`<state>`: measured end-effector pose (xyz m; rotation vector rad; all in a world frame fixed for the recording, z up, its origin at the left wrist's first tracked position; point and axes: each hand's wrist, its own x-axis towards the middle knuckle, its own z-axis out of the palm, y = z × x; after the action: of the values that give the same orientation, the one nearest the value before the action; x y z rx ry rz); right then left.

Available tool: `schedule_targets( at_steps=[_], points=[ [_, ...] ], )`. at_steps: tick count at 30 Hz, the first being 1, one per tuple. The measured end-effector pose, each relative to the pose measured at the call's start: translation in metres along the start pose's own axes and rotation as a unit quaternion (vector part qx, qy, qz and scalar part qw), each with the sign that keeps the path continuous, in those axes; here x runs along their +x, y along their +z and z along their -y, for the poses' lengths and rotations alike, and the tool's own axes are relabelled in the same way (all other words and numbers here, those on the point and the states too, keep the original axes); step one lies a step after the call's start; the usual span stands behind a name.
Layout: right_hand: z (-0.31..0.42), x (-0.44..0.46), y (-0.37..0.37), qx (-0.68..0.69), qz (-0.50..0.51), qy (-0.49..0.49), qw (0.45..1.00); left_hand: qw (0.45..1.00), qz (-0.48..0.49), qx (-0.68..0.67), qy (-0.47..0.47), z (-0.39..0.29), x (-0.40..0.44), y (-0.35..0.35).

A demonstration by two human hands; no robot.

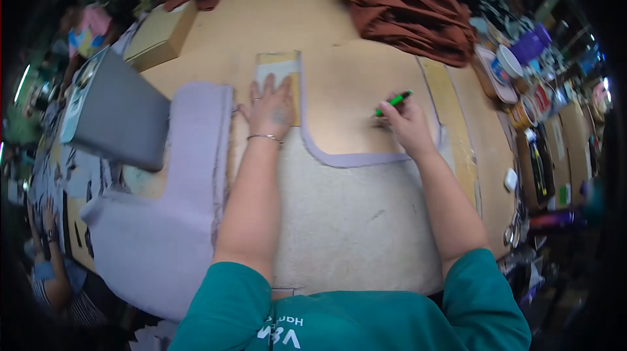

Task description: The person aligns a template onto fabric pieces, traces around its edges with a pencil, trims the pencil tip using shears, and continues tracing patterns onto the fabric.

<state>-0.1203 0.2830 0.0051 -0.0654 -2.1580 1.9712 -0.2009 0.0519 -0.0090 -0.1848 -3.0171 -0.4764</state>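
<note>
My left hand [271, 108] lies flat with fingers spread on the upper left part of a pale grey pattern board [346, 220], over a yellow and white strip [277, 63]. My right hand [410, 125] grips a green pen [394, 103], tilted over the tan surface inside the board's U-shaped cutout. A band of lavender fabric [353, 160] shows along the curved edge of that cutout. Left of my left forearm lies a stack of cut lavender fabric [196, 135].
A grey box-like object [121, 112] stands at the left, near a cardboard box [163, 34]. Rust-brown cloth [411, 11] is heaped at the far edge. Cups, a purple container [530, 44] and tools crowd the right side. Another person's arm [55, 253] shows at lower left.
</note>
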Motion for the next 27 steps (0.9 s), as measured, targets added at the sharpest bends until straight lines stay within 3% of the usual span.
schedule_targets(
  at_steps=[5,11,18,22,27],
  points=[
    [-0.033,0.098,0.095,0.054,-0.01,-0.052,0.997,0.999,0.007,-0.042,-0.002,-0.001,-0.002,-0.006],
    [-0.051,0.162,0.129,-0.107,-0.123,-0.097,0.982,0.999,-0.002,-0.045,0.005,0.001,-0.002,-0.002],
    [-0.023,0.128,0.136,-0.21,-0.081,-0.106,0.969,0.999,-0.009,-0.046,0.011,0.001,-0.001,-0.002],
    [-0.02,0.082,0.133,-0.268,-0.038,-0.219,0.937,0.998,-0.022,-0.063,0.016,0.003,-0.002,0.001],
    [-0.039,0.103,0.121,-0.081,-0.091,-0.111,0.986,0.998,-0.01,-0.061,0.008,0.002,-0.001,0.0]
  ],
)
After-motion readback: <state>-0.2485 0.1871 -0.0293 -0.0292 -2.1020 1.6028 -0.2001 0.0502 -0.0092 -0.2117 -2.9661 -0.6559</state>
